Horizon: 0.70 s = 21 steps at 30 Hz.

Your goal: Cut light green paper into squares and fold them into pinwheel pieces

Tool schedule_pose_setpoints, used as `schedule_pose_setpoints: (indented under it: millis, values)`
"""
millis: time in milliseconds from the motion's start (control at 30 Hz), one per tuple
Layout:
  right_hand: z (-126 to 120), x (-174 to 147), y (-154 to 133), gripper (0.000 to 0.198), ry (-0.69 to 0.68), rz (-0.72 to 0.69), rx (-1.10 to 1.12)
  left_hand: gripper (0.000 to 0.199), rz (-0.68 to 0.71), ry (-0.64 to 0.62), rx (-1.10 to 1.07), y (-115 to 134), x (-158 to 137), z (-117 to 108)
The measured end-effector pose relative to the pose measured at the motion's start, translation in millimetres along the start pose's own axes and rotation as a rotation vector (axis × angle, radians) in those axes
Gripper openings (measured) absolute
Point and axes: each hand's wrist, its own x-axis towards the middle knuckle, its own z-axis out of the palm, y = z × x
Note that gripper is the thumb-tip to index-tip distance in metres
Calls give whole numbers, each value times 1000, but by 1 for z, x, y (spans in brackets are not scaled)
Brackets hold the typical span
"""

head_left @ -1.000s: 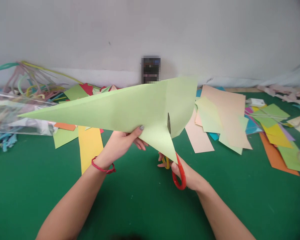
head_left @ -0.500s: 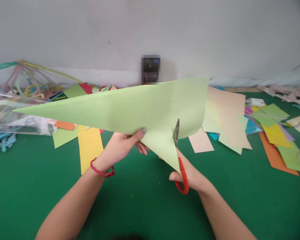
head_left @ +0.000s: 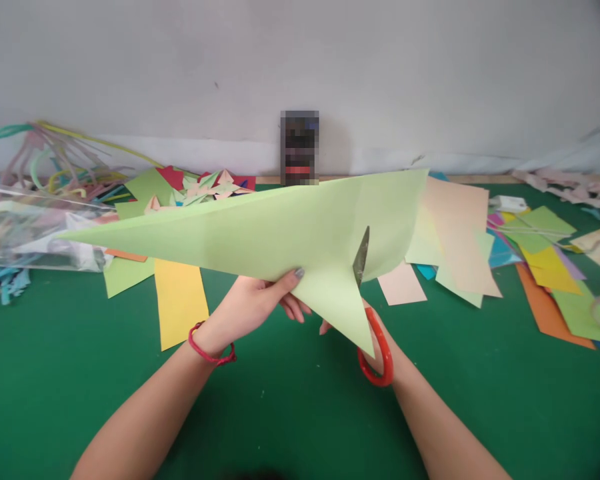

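A large light green sheet of paper (head_left: 260, 230) is held up in front of me, narrowing to a point at the left, with a doubled upper edge. My left hand (head_left: 260, 300) pinches its lower edge, thumb in front and fingers behind. Red-handled scissors (head_left: 387, 363) are in my right hand (head_left: 379, 357), mostly hidden behind the paper. One dark blade shows in front of the sheet, at a cut running up from the bottom. Left of this cut a triangular flap hangs down, its tip over the red handle.
On the green table (head_left: 280, 413), folded paper pieces (head_left: 207, 189) lie at the back and a yellow strip (head_left: 180, 303) at left. A plastic bag (head_left: 40, 227) lies far left. Coloured sheets (head_left: 550, 270) are piled at right. A blurred dark device (head_left: 300, 143) leans against the wall.
The paper and both hands have shifted slightly right and down. The scissors have moved right with them, and my right thumb, visible before at the handle, is now hidden.
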Motion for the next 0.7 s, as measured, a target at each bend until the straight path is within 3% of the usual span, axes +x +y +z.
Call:
schedule_pose_setpoints:
  millis: [200, 467, 700]
  values:
    - [0, 2, 12, 43, 82, 25, -7, 37, -23, -7, -17, -3, 3, 1]
    - [5, 1, 8, 48, 129, 7, -15, 38, -16, -15, -34, -4, 5, 2]
    - [-1, -1, 33, 31, 154, -48, -16, 37, -20, -21, -36, -3, 5, 1]
